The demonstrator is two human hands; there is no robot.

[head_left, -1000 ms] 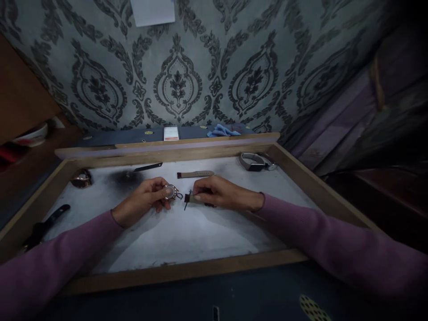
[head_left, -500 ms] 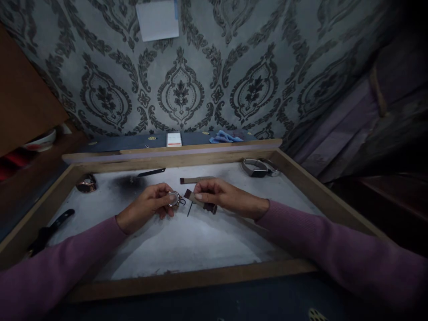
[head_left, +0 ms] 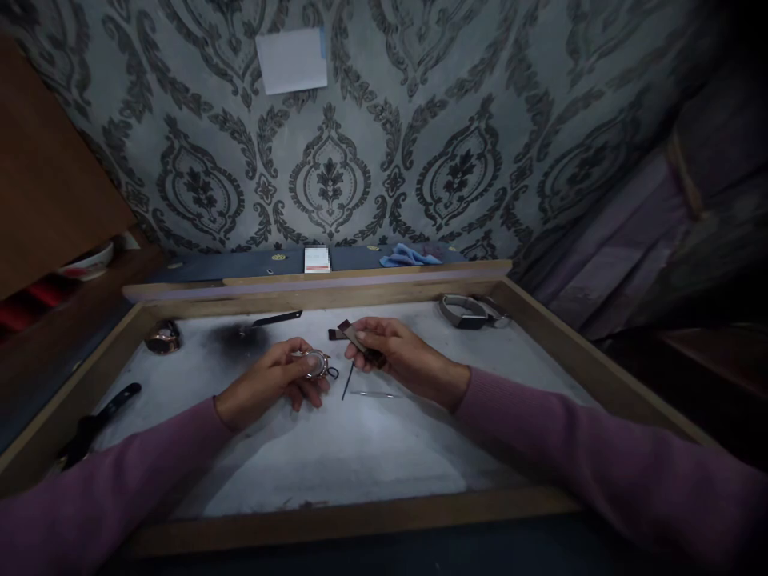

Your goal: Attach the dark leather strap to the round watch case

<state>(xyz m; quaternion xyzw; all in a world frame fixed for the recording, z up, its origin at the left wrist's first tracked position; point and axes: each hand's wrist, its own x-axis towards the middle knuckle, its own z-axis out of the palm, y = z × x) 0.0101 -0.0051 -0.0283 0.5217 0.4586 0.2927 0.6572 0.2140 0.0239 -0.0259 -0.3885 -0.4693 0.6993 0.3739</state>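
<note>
Left hand (head_left: 267, 380): thumb pressed on the face of the watch case (head_left: 314, 365), other fingers curled beneath; a firm pinch, partly curled overall.
Watch case: in the left hand's grip at the fingertips, on the side toward the right hand, raised over the white surface (head_left: 324, 464), with no strap on the side facing the right hand.
Dark loop (head_left: 334, 373): at the watch case's right edge, in the space between the hands.
Right hand (head_left: 408, 352): fingers and thumb drawn together on the brown strap (head_left: 355, 334).
Brown strap: one end sticks out past the fingertips, up and toward the left; the rest is partly covered by the hand.
Thin dark rod (head_left: 347, 382): slants down from just under the right fingertips; whether they touch it, cannot tell.
Slender pale tool (head_left: 375, 394): flat on the white surface, just below the right hand.
Second strap (head_left: 334, 334): behind the held one, mostly hidden.
Dark strip (head_left: 277, 318): lying beyond the left hand.
Rose-gold watch (head_left: 164, 337): back left corner.
Black-strapped watch (head_left: 96, 424): left side.
Grey-strapped watch (head_left: 463, 313): back right, beside another watch (head_left: 498, 313).
Wooden rim (head_left: 336, 513): around everything.
</note>
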